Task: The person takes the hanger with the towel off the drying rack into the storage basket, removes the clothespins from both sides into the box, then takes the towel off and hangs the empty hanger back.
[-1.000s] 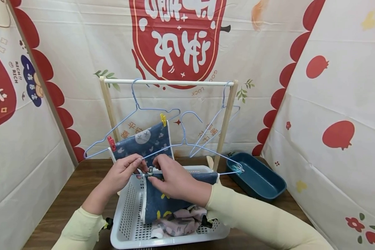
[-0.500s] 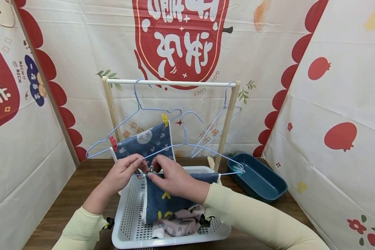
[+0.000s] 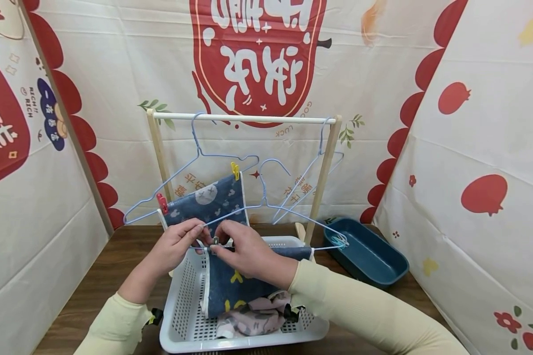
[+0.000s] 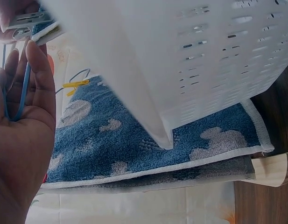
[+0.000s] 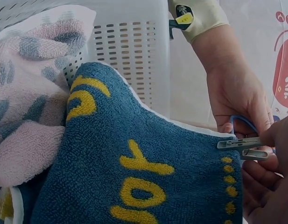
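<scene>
Left hand (image 3: 175,244) is nearly closed, fingers curled round the wire of the held hanger (image 3: 264,195) by its left corner; the right hand (image 3: 250,254) pinches a grey clip (image 5: 237,143) between thumb and fingers. Over the last second almost nothing has moved: hands, hanger and clip keep their places, so the work looks to be at seating the clip on the corner of the front towel (image 3: 219,286); whether it is fully fastened, I cannot tell. That towel drapes over the hanger's lower bar, lower middle of the frame. Counting from large to small: one rack (image 3: 244,117) across the middle; one white basket (image 3: 177,315) at lower centre, under the towel; one blue tub (image 3: 377,249) at centre right. Three hangers show, the held one plus two on the rail, one left (image 3: 198,148) and one right (image 3: 321,138). Two blue towels show, the back towel (image 3: 222,195) hanging left of centre; one pink cloth (image 3: 248,320) lies in the basket. Three clips are plain: red (image 3: 162,202), yellow (image 3: 235,170) and the grey one.
</scene>
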Tool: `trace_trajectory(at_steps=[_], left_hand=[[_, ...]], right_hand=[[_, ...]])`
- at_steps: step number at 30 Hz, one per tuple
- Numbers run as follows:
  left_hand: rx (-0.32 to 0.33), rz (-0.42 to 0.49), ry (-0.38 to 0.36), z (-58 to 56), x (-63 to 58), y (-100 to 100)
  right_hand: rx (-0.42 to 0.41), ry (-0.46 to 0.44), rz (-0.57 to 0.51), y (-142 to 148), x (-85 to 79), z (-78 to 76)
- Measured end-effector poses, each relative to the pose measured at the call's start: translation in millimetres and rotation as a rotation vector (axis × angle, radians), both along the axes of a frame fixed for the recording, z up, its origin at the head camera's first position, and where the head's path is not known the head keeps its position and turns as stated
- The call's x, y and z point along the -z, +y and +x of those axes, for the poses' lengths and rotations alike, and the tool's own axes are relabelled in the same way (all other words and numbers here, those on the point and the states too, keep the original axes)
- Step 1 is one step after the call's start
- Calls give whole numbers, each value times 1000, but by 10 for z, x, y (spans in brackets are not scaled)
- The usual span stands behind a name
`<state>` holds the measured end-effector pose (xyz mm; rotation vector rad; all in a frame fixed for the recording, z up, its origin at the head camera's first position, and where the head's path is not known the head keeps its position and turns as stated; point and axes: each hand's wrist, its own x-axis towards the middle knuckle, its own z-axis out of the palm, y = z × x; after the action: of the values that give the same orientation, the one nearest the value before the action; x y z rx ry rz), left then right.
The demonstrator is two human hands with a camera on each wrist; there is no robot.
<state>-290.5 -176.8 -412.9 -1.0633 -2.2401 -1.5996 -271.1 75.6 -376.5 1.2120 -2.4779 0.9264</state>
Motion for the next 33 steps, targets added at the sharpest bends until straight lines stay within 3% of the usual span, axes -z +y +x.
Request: trace_trajectory(at_steps=[11,21,33], left_hand=[[-5,3,2,3,1,-10],[-15,3,-8,17,-19,-17],[-24,0,-13,16,-17,-37]], right_hand=[[-8,110,-67,1,-5,19],[-5,132,-124,47,-49,27],[38,38,-136,131,-190,90]])
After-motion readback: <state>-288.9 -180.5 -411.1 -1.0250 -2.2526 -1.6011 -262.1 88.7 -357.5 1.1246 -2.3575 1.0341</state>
